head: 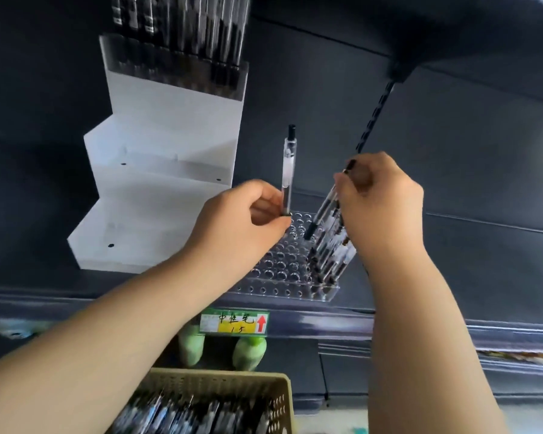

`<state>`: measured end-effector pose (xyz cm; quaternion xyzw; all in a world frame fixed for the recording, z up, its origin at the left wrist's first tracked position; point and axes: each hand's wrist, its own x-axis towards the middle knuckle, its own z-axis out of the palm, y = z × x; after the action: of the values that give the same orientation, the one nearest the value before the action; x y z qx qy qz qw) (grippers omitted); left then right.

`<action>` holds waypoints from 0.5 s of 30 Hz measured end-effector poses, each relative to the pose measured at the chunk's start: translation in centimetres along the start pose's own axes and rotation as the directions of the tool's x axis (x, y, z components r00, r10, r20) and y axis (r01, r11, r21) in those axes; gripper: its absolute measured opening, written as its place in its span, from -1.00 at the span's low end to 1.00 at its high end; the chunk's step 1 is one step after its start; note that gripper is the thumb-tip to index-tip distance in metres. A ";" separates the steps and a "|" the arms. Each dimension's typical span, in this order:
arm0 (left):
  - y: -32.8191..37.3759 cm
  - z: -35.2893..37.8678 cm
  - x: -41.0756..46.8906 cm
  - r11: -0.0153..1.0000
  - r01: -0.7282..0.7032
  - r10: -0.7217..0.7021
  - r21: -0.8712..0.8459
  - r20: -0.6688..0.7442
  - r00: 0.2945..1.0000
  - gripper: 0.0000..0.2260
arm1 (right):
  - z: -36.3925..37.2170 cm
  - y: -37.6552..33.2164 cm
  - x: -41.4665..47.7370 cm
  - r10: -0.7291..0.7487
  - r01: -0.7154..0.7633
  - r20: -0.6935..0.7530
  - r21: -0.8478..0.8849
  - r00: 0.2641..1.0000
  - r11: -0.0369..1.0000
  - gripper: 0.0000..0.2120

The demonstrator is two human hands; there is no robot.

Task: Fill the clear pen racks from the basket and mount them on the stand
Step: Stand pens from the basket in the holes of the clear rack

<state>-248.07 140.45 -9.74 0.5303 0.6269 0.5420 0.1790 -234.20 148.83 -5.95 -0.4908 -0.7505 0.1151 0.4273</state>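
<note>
Loading stage. Clear rack (273,267) lies on the dark shelf (452,183), near the white stepped stand (170,158); its right columns are filled, the rest are open holes.
- Left hand (248,214) pinches the first pen (288,170) low on the barrel, probably for aim. The long axis is vertical, tip at a rear hole.
- Right hand (380,195) grips the second pen (323,211) by its top. It slants, tip down-left toward the rack.
- Basket (220,383) of pens sits below.

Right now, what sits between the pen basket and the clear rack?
Between basket and rack, the head view shows the shelf edge with a green-yellow price label and two pale green bottle-like things below it.
</note>
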 end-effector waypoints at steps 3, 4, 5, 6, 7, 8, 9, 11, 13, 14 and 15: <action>-1.0 0.4 0.9 1.000 0.028 -0.028 0.013 0.004 1.000 -0.79 | 0.8 0.5 0.2 -0.021 0.029 0.066 -0.124 0.998 0.992 -0.84; -1.3 0.4 1.1 0.999 0.044 -0.044 0.011 0.002 0.999 -0.79 | 1.0 0.6 0.2 -0.022 0.033 0.080 -0.142 0.997 0.989 -0.84; -1.5 0.4 1.3 0.998 0.058 -0.058 0.007 -0.002 0.998 -0.80 | 1.2 0.7 0.2 -0.019 0.032 0.086 -0.155 0.996 0.987 -0.84; -1.7 0.4 1.5 0.998 0.067 -0.067 0.001 -0.008 0.998 -0.80 | 1.3 0.7 0.2 -0.015 0.029 0.087 -0.166 0.996 0.986 -0.85; -1.8 0.4 1.6 0.997 0.073 -0.073 -0.005 -0.013 0.997 -0.81 | 1.4 0.8 0.2 -0.012 0.027 0.087 -0.177 0.996 0.984 -0.85; -1.8 0.3 1.7 0.997 0.075 -0.075 -0.011 -0.016 0.997 -0.81 | 1.5 0.8 0.2 -0.007 0.024 0.087 -0.186 0.996 0.982 -0.85; -1.8 0.3 1.7 0.997 0.076 -0.076 -0.019 -0.014 0.997 -0.82 | 1.6 0.9 0.2 0.000 0.017 0.090 -0.194 0.996 0.981 -0.85; -1.9 0.3 1.7 0.996 0.082 -0.083 -0.039 -0.009 0.997 -0.82 | 1.9 0.9 0.3 0.019 0.002 0.097 -0.214 0.995 0.977 -0.85; -1.9 0.2 1.7 0.994 0.095 -0.096 -0.052 -0.007 0.995 -0.83 | 2.0 0.9 0.2 0.033 -0.009 0.098 -0.230 0.995 0.973 -0.85; -2.0 0.2 1.7 0.993 0.103 -0.103 -0.058 -0.006 0.995 -0.84 | 2.1 0.8 0.2 0.036 -0.014 0.093 -0.233 0.995 0.972 -0.85; -2.0 0.2 1.7 0.992 0.111 -0.112 -0.066 -0.006 0.994 -0.85 | 2.1 0.8 0.2 0.039 -0.018 0.086 -0.233 0.996 0.972 -0.84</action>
<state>-249.52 142.30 -10.95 0.4858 0.6381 0.5539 0.2233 -235.30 149.88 -7.61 -0.5423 -0.7702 0.0549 0.3312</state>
